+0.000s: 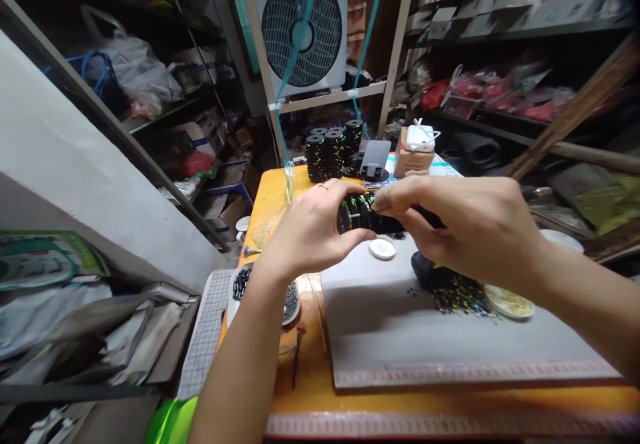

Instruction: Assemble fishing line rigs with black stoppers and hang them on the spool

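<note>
A row of black round spools (356, 215) with green and yellow bits lies sideways between my hands, above the white board. My left hand (320, 224) is wrapped round its left end, thumb below and fingers above. At the other end my right hand (455, 221) is closed, its fingertips pressed against the top of the row; the fingers hide much of that end. Just beneath sits a small white dish (383, 247). Below my right hand lie a black bundle (424, 271) and a heap of small coloured pieces (465, 294).
Similar black spools (325, 154) stand stacked at the back of the orange table (280, 187). Beside them are a phone stand (375, 157) and a cardboard box (413, 161). A tray of small dark parts (291, 304) is left; a dish of yellowish bits (513, 303) is right.
</note>
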### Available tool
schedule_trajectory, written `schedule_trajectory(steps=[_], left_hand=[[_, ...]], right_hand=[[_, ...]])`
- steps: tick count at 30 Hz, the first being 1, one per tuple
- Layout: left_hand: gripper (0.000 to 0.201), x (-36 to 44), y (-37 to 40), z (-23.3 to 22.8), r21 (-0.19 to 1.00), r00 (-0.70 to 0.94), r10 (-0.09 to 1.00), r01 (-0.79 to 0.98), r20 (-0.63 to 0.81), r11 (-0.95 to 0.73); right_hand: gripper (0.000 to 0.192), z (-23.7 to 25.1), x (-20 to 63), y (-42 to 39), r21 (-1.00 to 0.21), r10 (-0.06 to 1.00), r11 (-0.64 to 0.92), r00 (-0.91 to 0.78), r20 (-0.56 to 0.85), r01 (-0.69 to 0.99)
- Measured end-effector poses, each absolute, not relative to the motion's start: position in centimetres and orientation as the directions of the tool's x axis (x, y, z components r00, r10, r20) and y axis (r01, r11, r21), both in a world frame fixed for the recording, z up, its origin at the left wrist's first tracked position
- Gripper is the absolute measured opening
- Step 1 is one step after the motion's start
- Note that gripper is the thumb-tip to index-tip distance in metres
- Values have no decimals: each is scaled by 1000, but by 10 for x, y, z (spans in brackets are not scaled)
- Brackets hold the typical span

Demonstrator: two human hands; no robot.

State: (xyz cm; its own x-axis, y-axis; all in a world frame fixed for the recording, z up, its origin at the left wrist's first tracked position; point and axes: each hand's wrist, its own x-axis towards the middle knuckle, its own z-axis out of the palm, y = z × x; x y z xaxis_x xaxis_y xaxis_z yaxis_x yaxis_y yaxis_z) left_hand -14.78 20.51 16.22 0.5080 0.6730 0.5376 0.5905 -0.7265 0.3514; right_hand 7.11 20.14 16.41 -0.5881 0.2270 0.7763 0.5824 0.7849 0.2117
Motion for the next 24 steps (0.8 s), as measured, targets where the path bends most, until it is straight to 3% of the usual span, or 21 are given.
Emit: schedule_trajectory(steps=[15, 24], left_hand=[[38, -146, 205, 163, 356, 507, 667, 580, 546, -732], [33, -147, 206, 161, 349, 509, 655, 572, 559, -743]], right_hand=[[22, 158, 66, 194, 344, 178, 723, -642, 745, 599], [17, 151, 67, 195, 579, -55, 678, -754, 655, 453]])
